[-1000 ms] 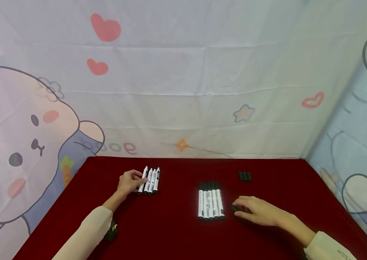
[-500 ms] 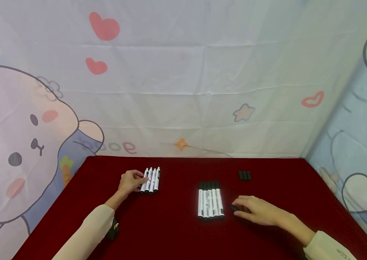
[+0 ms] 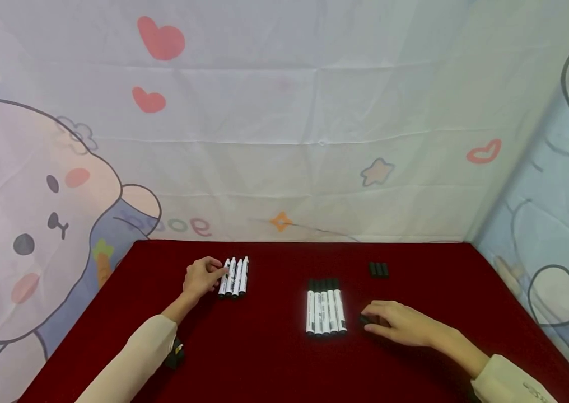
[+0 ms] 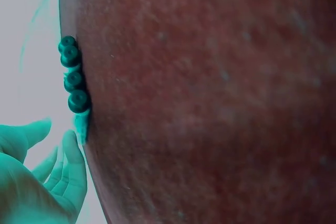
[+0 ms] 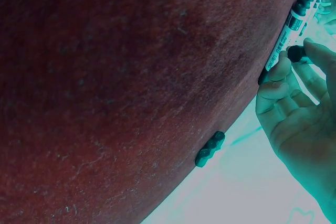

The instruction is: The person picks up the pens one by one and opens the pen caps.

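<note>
My left hand (image 3: 200, 278) is beside a row of several uncapped white markers (image 3: 234, 280), at the back left of the table. Its thumb tip overlaps the leftmost marker in the head view. The left wrist view shows the fingers (image 4: 76, 161) loosely extended, thumb apart from them, with nothing between. Black ends (image 4: 79, 100) of these markers face that camera. My right hand (image 3: 405, 324) pinches a black marker cap (image 5: 296, 53) between thumb and fingertips, close over the table. Just left of it lie several capped white markers (image 3: 326, 313) side by side, their black caps pointing away.
Three loose black caps (image 3: 378, 270) lie together at the back right of the red cloth-covered table (image 3: 264, 364). A printed curtain (image 3: 284, 112) hangs behind the table's far edge. On the left wrist is a dark strapped device (image 3: 175, 355).
The leftmost uncapped marker has slid right, closing up against the others, and my left hand moved slightly right with it. My right hand stays in place, still pinching the cap.
</note>
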Demonstrator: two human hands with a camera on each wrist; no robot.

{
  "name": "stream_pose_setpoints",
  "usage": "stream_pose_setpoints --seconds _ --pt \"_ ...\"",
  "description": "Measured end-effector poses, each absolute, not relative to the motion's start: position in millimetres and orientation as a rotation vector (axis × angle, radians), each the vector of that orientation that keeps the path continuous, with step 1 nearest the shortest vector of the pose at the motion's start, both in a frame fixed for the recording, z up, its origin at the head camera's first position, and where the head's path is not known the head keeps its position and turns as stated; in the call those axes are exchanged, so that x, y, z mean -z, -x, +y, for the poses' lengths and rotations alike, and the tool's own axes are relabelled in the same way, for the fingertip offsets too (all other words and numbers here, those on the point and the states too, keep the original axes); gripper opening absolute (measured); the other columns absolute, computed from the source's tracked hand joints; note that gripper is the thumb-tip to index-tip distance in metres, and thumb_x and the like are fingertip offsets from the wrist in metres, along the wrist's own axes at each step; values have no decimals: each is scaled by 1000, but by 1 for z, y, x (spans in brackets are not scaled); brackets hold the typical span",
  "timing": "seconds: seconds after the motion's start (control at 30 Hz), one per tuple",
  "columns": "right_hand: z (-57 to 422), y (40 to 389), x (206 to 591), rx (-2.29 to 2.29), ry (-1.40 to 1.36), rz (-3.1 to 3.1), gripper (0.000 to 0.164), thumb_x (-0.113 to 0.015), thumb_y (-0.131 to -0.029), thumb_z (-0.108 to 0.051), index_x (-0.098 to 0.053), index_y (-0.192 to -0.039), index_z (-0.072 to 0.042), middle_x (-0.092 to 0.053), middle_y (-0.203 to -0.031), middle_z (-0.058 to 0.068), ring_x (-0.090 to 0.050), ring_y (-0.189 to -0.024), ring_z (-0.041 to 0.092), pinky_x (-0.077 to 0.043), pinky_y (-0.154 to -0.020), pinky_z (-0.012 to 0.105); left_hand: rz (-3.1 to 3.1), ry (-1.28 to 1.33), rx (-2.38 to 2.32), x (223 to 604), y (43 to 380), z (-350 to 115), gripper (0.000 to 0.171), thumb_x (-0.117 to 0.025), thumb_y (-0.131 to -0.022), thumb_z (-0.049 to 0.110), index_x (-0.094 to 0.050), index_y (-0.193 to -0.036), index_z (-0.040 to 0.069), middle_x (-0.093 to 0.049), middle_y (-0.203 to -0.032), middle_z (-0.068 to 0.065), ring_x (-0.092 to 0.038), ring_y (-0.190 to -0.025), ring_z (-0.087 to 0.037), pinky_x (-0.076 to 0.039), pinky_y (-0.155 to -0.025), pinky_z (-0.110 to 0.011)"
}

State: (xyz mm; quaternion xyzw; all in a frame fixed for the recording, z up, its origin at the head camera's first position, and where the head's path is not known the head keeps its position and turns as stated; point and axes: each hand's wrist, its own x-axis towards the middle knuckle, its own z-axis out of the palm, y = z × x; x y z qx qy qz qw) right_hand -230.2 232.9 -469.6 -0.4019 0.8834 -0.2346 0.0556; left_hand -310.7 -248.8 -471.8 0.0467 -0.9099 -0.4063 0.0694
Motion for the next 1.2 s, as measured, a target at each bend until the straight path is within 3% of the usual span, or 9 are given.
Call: stream_pose_setpoints --seconds 0.4,0.73,0.87,1.0,1.2 --pt "239 237 472 735 1188 2702 32 -57 -105 -35 -67 -124 -12 -66 -110 -7 -55 -87 -5 -55 -77 23 -2706 67 1299 458 301 -223 31 -75 -93 17 -69 -116 -4 -74 -90 -22 -71 -66 -29 -57 -53 -27" --pt "245 242 479 791 1196 2756 27 -61 -104 -30 -71 -121 -13 -63 -106 -7 -47 -78 -5 -47 -68 18 -2724 303 1409 452 290 -201 26 -69 -97 10 -67 -115 -9 -72 -92 -29 -70 -63 -34 -59 -52 -34" --pt "248 245 482 765 1145 2796 28 -61 -104 -30 -70 -123 -11 -63 -105 -8 -51 -82 -5 -50 -70 19 -2758 343 1423 450 285 -192 28 -70 -97 12 -66 -116 -8 -73 -93 -27 -69 -62 -30 -57 -51 -30" --pt "251 250 484 750 1115 2838 30 -62 -104 -28 -68 -124 -7 -63 -103 -9 -56 -87 -4 -53 -72 21 -2790 352 1463 449 281 -181 26 -70 -97 13 -67 -116 -3 -73 -95 -24 -69 -64 -24 -59 -54 -33" --pt "256 259 486 752 1064 2874 29 -62 -103 -26 -67 -124 -6 -66 -102 -6 -59 -88 0 -53 -72 23 -2807 498 1478 451 272 -166 26 -70 -96 12 -66 -115 -6 -72 -90 -24 -67 -62 -23 -59 -53 -34"
